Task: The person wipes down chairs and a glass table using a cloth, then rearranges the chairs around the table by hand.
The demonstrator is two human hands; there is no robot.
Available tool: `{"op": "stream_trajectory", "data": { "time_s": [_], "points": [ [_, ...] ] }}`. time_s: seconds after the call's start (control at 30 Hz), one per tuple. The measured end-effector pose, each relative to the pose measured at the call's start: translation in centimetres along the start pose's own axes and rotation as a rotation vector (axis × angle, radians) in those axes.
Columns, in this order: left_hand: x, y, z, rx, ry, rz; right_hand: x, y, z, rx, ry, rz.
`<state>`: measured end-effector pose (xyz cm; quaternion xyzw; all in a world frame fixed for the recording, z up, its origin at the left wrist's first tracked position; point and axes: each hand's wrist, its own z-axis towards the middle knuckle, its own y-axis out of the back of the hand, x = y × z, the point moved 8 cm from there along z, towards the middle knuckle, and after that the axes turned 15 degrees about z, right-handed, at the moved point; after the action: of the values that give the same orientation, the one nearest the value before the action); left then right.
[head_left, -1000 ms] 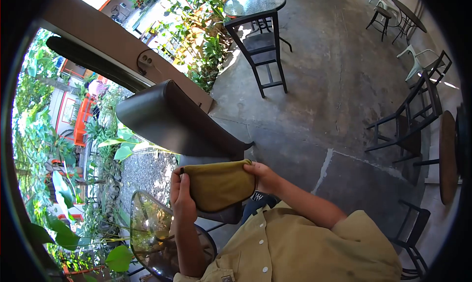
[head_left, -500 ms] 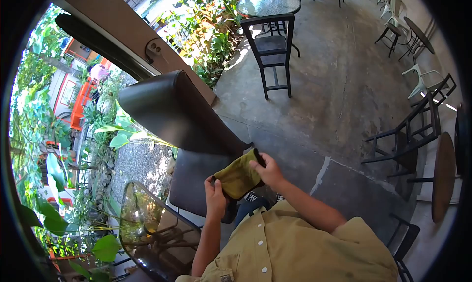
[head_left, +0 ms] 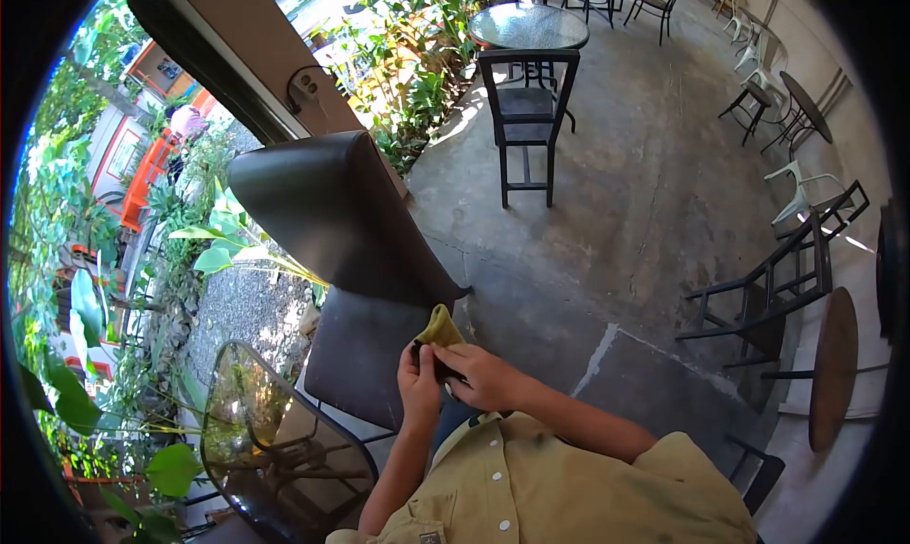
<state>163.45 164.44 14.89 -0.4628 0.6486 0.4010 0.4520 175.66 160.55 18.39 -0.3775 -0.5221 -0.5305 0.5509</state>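
Note:
A small olive-yellow cloth with a dark edge is bunched up between my hands, over the front of a dark padded chair. My left hand pinches its dark edge with thumb and fingers. From the right, my right hand closes on the same cloth, its fingers close to my left thumb. The cloth's upper corner sticks up above the fingers, and its lower part is hidden behind them.
A glass-topped table stands at lower left beside the padded chair. Ahead are a black chair and a round glass table. Tilted black chairs and a round brown tabletop are along the right wall.
The cloth was spread between both hands and is now folded and gathered. My right hand has moved left and down, up against my left hand. The view has shifted slightly.

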Motion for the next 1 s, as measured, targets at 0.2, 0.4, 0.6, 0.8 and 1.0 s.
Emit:
{"op": "stream_trajectory", "data": {
  "time_s": [0.2,0.4,0.6,0.8,1.0],
  "points": [
    [-0.9,0.3,0.6,0.022,-0.091,0.062,1.2,2.9,-0.4,-0.386,0.102,-0.121],
    [-2.9,-3.3,0.5,0.349,-0.057,0.259,-5.8,1.6,1.3,-0.472,0.069,0.411],
    [-16.4,0.0,8.7,0.304,-0.59,0.908,-8.8,4.6,7.4,-0.743,-0.023,0.703],
    [-29.6,-0.7,20.7,0.179,-0.947,0.912,-2.4,9.1,17.8,-0.961,0.403,0.388],
    [-29.7,-3.6,31.7,0.376,-0.858,0.838,3.5,8.4,26.7,-1.055,0.551,0.035]
  ]
}}
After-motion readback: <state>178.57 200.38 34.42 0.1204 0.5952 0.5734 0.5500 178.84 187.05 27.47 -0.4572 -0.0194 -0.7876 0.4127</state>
